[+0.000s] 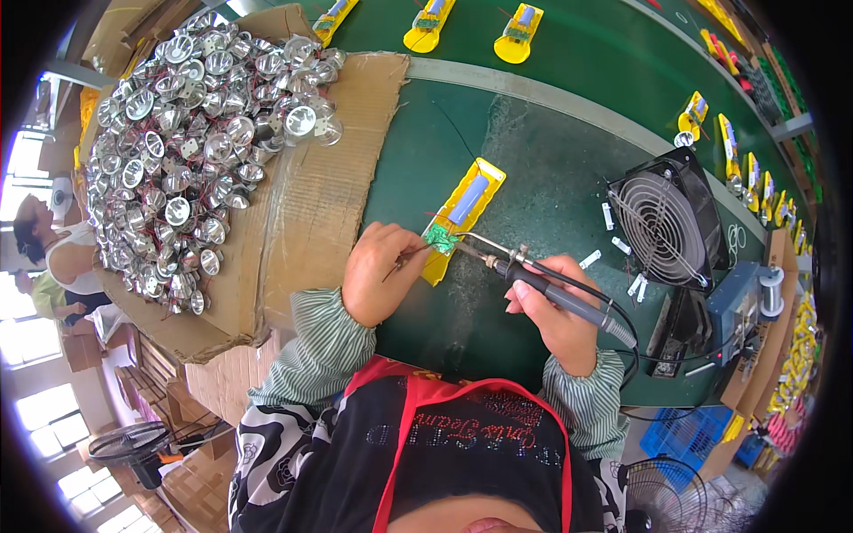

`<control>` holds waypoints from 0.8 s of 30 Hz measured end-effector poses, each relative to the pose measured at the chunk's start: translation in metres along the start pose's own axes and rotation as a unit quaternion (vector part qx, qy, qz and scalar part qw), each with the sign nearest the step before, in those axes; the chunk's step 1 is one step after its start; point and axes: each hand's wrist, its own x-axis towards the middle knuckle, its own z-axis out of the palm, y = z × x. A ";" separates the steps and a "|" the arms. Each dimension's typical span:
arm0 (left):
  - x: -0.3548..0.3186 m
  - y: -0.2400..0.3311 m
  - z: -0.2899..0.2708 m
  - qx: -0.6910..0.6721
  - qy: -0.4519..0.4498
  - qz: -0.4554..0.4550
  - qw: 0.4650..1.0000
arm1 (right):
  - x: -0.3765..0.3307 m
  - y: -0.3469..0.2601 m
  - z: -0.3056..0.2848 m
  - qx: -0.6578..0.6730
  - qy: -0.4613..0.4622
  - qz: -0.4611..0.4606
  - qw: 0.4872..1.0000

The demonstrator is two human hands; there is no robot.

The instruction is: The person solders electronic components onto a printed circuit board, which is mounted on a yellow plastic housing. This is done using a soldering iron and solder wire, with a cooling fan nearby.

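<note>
While the left fingers pinch thin wire beside a green circuit board, the right fingers grip a soldering iron, its tip close to the board. That board lies over a yellow case on the desk, right of heaped lamp cups.

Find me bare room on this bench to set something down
A wide bare patch of green bench lies between the yellow casing and the black fan. The cardboard is also bare right of the reflector heap. It's crowded at the right hand: soldering iron, and small white pieces toward the fan.
</note>
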 end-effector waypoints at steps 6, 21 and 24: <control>-0.001 0.001 0.004 -0.005 0.016 0.003 1.000 | 0.005 0.001 0.001 0.009 -0.009 0.019 1.000; -0.003 0.017 -0.007 0.005 -0.098 0.084 0.992 | 0.002 -0.008 -0.005 -0.004 0.033 0.031 0.999; -0.007 0.017 -0.005 0.047 -0.105 0.081 0.990 | 0.001 -0.007 -0.004 0.003 0.032 0.028 0.999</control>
